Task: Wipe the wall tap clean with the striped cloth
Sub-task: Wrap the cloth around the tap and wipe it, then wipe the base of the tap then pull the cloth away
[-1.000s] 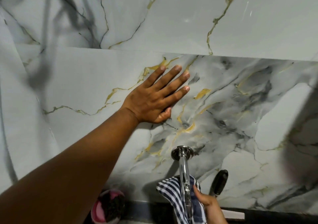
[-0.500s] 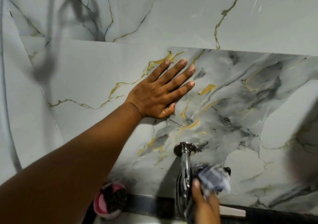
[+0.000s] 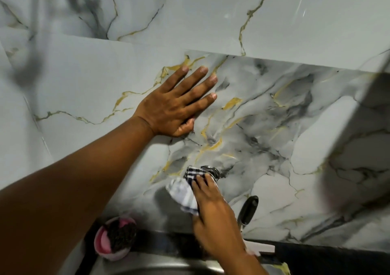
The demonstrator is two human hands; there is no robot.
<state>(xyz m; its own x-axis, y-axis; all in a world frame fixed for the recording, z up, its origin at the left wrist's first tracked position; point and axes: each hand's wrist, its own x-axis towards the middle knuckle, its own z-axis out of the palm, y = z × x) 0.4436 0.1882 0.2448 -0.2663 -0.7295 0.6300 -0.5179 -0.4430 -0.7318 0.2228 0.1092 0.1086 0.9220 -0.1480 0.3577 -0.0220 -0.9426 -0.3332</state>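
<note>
While flat on wall, left hand (image 3: 176, 108); right hand (image 3: 213, 217) gripping striped cloth (image 3: 186, 190).

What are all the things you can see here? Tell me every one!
Wall: one, white-grey marble with gold and black veins, fills the back.
Tap: one, shiny chrome, on the wall low in the middle, mostly covered.
Cloth: one, dark-and-white striped, pressed over the tap.
Handle: one, black, right of the tap.
Bowl: one, pink, holding a dark scrubber, lower left.
Sink: one, steel, bottom edge.
Left hand: flat on the wall, fingers spread.
Right hand: holding the cloth against the tap.
</note>
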